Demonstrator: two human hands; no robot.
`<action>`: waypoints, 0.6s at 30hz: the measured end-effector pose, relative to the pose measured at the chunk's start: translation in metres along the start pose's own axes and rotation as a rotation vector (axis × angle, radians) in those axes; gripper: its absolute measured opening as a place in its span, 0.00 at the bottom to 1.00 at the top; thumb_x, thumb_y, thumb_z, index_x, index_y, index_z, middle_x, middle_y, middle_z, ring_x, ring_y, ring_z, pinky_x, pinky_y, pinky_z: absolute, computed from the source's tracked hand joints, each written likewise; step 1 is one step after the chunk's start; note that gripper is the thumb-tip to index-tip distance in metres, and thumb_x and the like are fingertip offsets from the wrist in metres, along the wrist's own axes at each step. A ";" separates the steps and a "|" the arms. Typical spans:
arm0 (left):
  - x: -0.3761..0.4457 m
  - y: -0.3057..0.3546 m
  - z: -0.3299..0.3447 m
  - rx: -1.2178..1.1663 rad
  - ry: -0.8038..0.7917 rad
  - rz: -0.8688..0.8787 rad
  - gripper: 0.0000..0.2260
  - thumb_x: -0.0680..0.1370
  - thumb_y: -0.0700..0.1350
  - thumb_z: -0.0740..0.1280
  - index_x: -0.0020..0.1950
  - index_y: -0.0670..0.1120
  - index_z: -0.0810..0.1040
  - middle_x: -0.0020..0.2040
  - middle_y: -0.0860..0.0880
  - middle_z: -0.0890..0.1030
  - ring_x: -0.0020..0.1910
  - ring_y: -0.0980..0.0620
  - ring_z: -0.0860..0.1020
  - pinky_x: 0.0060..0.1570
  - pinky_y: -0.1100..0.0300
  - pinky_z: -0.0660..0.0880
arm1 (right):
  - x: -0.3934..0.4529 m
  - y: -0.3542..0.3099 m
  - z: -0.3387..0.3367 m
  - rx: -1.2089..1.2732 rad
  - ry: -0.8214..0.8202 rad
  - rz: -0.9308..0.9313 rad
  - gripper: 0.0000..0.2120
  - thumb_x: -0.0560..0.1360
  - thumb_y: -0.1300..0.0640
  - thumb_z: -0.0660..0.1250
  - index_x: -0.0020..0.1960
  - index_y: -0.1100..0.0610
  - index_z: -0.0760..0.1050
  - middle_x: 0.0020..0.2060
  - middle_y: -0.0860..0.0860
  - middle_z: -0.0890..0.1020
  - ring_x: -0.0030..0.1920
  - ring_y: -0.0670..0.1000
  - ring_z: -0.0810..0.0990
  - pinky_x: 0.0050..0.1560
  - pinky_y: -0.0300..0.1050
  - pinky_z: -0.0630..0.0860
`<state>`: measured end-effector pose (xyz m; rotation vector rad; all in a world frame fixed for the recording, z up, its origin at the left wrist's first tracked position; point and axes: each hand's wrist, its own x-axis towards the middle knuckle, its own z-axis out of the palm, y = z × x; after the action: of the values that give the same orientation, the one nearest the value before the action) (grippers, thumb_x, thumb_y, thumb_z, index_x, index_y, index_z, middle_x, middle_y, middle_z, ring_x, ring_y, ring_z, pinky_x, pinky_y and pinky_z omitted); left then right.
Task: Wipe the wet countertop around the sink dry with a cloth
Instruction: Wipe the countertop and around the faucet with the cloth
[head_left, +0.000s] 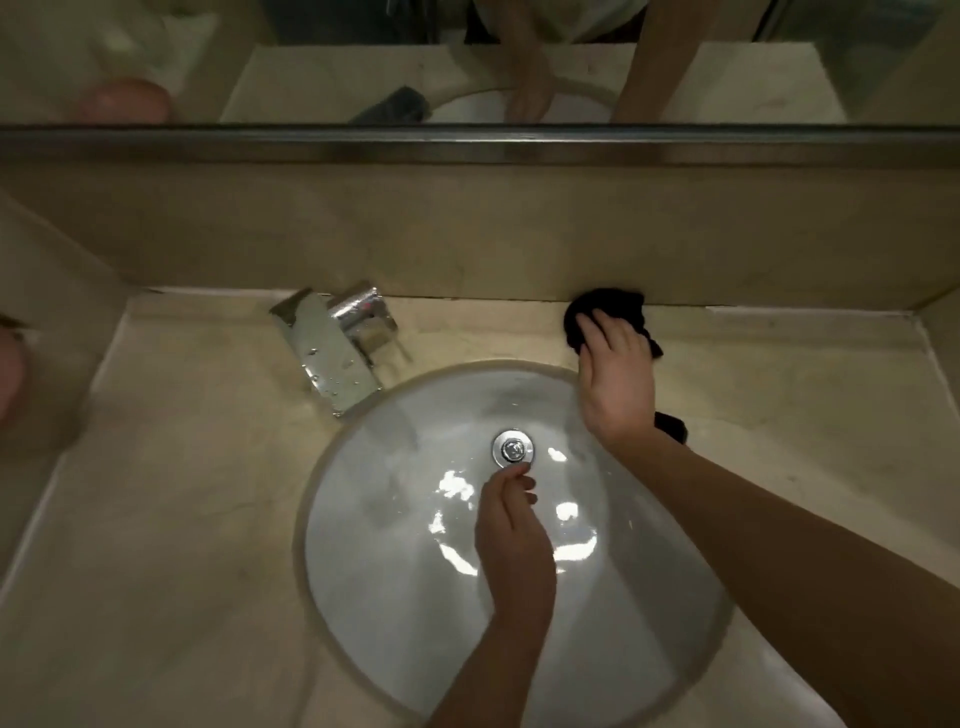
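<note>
Pressing cloth (605, 312) flat to counter (779, 395) under right hand (615, 382), fingers spread, just behind sink (332, 499). Left hand (511, 540) loosely curled, empty, over basin. Risk: loose cloth tail beside wrist dragging into wet basin, smearing water back.

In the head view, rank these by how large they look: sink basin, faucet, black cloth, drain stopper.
Largest to smallest:
1. sink basin
2. faucet
3. black cloth, partly hidden under the right hand, so its full size is unsure
4. drain stopper
</note>
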<state>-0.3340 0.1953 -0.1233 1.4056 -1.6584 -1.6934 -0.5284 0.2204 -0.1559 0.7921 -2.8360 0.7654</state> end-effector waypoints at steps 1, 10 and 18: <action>0.010 0.003 -0.016 0.021 0.031 0.038 0.14 0.81 0.44 0.56 0.53 0.51 0.82 0.45 0.54 0.83 0.47 0.54 0.81 0.53 0.46 0.78 | 0.002 -0.016 0.010 0.029 0.001 -0.028 0.19 0.79 0.62 0.59 0.69 0.62 0.75 0.67 0.61 0.77 0.65 0.64 0.74 0.66 0.57 0.67; 0.054 0.020 -0.136 0.142 0.166 0.156 0.11 0.84 0.42 0.60 0.58 0.53 0.80 0.53 0.56 0.81 0.53 0.57 0.79 0.53 0.59 0.75 | -0.014 -0.169 0.067 0.201 -0.140 -0.313 0.20 0.69 0.66 0.60 0.58 0.62 0.82 0.57 0.60 0.83 0.57 0.60 0.78 0.58 0.51 0.71; 0.033 0.059 -0.180 0.244 -0.170 0.146 0.22 0.77 0.38 0.66 0.68 0.57 0.74 0.65 0.59 0.76 0.66 0.59 0.73 0.66 0.61 0.71 | -0.124 -0.185 -0.032 0.456 -0.695 -0.170 0.16 0.79 0.58 0.58 0.60 0.49 0.80 0.55 0.46 0.85 0.54 0.47 0.81 0.55 0.39 0.73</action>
<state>-0.2193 0.0608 -0.0464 1.2350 -2.0675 -1.6090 -0.3289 0.1567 -0.0744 1.6178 -3.1147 1.3569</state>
